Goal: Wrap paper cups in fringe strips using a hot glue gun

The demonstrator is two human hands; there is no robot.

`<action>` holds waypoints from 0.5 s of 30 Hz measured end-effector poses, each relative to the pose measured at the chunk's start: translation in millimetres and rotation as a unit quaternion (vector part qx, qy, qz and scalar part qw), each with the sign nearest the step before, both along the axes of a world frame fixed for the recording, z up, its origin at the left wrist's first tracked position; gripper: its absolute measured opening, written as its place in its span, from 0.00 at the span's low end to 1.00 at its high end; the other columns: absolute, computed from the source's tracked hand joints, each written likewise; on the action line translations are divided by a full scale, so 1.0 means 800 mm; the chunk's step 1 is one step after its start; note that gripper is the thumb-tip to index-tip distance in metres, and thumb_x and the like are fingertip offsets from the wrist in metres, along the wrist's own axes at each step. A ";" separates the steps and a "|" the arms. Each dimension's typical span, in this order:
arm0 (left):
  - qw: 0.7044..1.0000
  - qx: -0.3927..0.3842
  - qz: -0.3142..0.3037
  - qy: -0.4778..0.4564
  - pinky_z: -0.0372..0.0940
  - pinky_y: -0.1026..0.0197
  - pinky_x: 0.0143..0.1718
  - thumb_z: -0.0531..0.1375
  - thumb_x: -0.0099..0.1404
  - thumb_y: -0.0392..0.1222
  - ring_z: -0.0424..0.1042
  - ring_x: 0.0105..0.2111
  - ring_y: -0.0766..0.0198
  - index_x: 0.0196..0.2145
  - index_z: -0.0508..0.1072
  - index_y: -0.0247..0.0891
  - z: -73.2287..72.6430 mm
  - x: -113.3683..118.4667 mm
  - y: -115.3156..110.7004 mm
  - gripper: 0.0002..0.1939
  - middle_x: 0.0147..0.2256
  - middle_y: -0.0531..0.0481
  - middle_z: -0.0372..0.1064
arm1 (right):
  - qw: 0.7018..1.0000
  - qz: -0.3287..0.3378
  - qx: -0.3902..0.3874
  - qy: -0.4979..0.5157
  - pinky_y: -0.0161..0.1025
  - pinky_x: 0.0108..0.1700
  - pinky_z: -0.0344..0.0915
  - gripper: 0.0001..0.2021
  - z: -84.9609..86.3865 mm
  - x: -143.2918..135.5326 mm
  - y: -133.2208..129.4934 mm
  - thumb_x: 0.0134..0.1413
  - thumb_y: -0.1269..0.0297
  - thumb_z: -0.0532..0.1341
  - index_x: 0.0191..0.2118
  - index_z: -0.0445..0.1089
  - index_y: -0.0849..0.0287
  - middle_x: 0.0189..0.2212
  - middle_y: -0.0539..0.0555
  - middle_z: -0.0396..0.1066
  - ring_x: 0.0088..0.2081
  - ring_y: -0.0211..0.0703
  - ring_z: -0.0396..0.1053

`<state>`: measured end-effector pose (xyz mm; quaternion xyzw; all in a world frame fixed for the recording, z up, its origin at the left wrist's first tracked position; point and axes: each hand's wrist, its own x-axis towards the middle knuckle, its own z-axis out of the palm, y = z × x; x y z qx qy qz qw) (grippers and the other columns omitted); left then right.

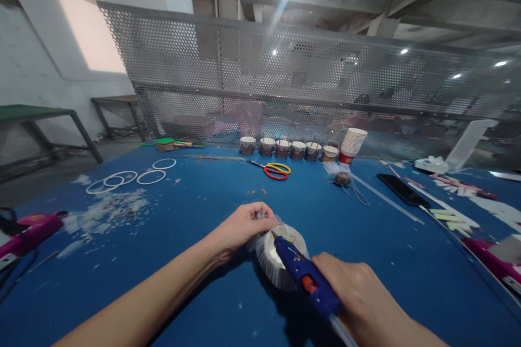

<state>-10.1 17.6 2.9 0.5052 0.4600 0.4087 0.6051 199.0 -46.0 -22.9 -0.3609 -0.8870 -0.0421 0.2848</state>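
My right hand [345, 282] is wrapped round a blue hot glue gun [299, 268] with an orange-red part and a clear glue stick at its rear. The gun's nozzle points down at the inside of a round white cup-like piece [299, 238]. Pleated translucent material [268, 265] fans out around that piece's side. My left hand [250, 222] pinches the upper left edge of the pleated material, thumb against fingers. A small curved line, perhaps a wire, shows inside the cup-like piece near the nozzle. The gun and hands partly hide the piece.
Several brown-and-white cups [266, 146] line the back beside a cup stack [353, 143]. Scissors [277, 169], white rings [122, 178] and plastic scraps [109, 214] lie on the blue table [203, 195]. A phone [401, 188] is at right; magenta tools [30, 230] sit at both sides.
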 end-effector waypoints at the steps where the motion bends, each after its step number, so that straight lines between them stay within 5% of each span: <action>1: 1.000 -0.003 0.000 -0.006 0.53 0.66 0.26 0.68 0.44 0.44 0.61 0.22 0.70 0.24 0.69 0.35 0.000 0.000 0.000 0.14 0.23 0.54 0.67 | 1.000 0.001 -0.010 0.004 0.36 0.21 0.46 0.08 -0.004 0.001 0.000 0.56 0.69 0.46 0.31 0.61 0.57 0.20 0.50 0.65 0.17 0.37 0.61; 15: 1.000 -0.018 -0.011 -0.014 0.56 0.66 0.26 0.70 0.44 0.44 0.64 0.23 0.69 0.25 0.70 0.35 -0.003 -0.002 0.003 0.14 0.23 0.53 0.68 | 0.999 -0.021 0.008 0.027 0.36 0.21 0.45 0.06 -0.015 0.004 0.000 0.56 0.67 0.49 0.32 0.61 0.56 0.21 0.48 0.64 0.16 0.38 0.59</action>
